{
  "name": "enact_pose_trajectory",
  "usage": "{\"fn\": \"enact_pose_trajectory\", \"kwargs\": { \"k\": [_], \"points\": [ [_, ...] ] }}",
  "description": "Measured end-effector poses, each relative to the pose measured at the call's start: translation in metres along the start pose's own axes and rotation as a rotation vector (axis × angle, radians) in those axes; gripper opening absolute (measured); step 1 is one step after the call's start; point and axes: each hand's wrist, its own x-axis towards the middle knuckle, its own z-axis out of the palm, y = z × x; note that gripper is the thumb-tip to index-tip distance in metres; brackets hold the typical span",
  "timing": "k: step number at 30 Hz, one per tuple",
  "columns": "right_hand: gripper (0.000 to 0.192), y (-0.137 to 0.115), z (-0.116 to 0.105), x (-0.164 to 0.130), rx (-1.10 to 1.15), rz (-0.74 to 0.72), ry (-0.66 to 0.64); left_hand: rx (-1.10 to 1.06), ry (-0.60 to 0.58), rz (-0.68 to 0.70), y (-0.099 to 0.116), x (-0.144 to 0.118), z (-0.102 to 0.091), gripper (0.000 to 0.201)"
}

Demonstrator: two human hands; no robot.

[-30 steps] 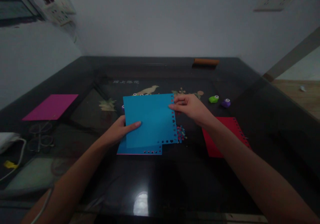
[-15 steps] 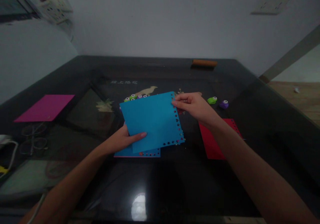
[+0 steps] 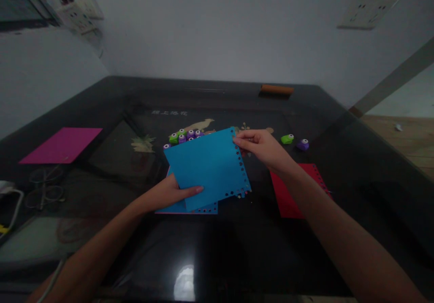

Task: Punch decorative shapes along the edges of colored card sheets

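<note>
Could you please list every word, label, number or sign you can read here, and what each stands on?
"… 上 … 花": pale characters on the dark tabletop; the first and third are too blurred to read.
No other lettering can be made out, including on the blue sheet and the red sheet.

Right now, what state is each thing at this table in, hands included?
Held blue sheet: tilted, punched along two edges
Left hand: gripping its lower left
Right hand: pinching its upper right edge
Lower blue sheet: flat, partly covered, punched
Red sheet: flat, punched, partly hidden
Magenta sheet: flat
Eyed green and purple pieces: clustered, two apart
Dim looped item: details unclear
Brown roll: on its side
</note>
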Motion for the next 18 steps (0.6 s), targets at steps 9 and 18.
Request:
{"fn": "enact_pose_trajectory", "kwargs": {
  "k": [9,18],
  "points": [
    [0.016,-0.012,-0.004,-0.005,0.002,-0.048,-0.015,0.020,-0.113,-0.031,0.001,-0.004,0.004,0.041],
    [0.016,-0.003,-0.006,-0.001,0.026,0.010,0.033,0.062,-0.332,-0.041,0.013,-0.016,0.020,0.031]
  ]
}}
